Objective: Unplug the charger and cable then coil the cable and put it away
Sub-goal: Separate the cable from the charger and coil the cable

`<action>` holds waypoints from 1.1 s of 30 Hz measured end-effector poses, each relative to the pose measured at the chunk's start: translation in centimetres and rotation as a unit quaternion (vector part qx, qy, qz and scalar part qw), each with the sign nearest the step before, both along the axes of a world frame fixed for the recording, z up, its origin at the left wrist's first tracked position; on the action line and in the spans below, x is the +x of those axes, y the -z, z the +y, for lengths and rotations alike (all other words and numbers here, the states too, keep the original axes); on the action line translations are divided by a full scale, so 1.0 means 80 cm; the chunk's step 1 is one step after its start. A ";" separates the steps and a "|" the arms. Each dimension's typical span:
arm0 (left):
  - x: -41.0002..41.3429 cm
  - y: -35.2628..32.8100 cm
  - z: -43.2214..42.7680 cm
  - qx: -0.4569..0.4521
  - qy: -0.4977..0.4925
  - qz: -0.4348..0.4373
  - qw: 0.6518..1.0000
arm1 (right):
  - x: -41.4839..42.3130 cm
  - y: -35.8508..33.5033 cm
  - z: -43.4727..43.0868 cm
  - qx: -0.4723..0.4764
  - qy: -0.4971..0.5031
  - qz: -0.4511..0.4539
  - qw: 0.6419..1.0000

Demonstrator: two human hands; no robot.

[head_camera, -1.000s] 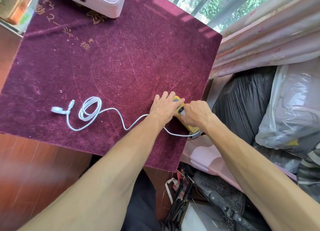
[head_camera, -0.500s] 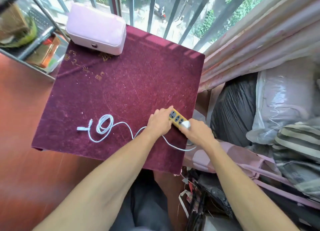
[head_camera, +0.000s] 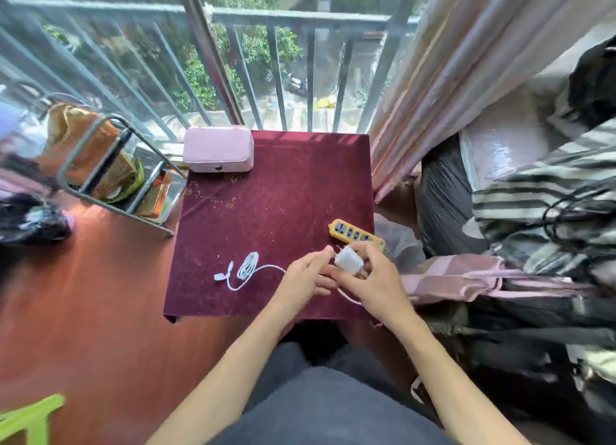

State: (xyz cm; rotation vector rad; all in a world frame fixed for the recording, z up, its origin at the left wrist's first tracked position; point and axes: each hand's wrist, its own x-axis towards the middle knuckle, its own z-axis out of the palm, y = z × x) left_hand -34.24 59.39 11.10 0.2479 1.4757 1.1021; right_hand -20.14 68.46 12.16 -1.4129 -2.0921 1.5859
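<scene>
Head view: charger point(head_camera: 348, 260) free of yellow power strip point(head_camera: 356, 234), pinched in right hand point(head_camera: 370, 279) grip at desk point(head_camera: 266, 204) 4 o'clock, left hand point(head_camera: 305, 276) loosely curled beside; next, probably, pull cable point(head_camera: 248, 269) plug out.

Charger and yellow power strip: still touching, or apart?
Apart. The head view shows the charger lifted in the right hand, with maroon cloth visible between it and the power strip.

From my feed, the white cable point(head_camera: 248, 271) disappears under the left hand point(head_camera: 305, 279), so I can't see where it meets the charger point(head_camera: 349, 260), whose lower side is buried in the right hand point(head_camera: 373, 283). The near end of the yellow power strip point(head_camera: 355, 233) is covered by those fingers. The green thing point(head_camera: 30, 418) bottom left is blurred and cropped.
</scene>
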 end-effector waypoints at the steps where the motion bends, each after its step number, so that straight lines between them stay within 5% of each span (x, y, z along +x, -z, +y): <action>1: 0.002 -0.011 -0.004 0.011 0.010 0.012 1.000 | 0.001 -0.007 -0.007 0.023 -0.024 0.009 0.999; 7: 0.005 -0.050 -0.032 0.071 0.035 0.100 0.992 | 0.009 -0.034 -0.022 0.052 -0.076 0.068 0.993; 16: -0.026 -0.107 -0.064 0.157 0.076 0.094 0.980 | 0.008 -0.077 0.009 -0.115 -0.171 0.028 0.978; 24: -0.014 -0.112 -0.065 0.129 0.016 0.061 0.990 | 0.007 -0.076 -0.003 0.043 -0.207 0.012 0.977; 33: -0.002 -0.104 -0.061 0.093 -0.036 0.075 0.992 | 0.021 -0.073 -0.014 0.039 -0.236 0.046 0.970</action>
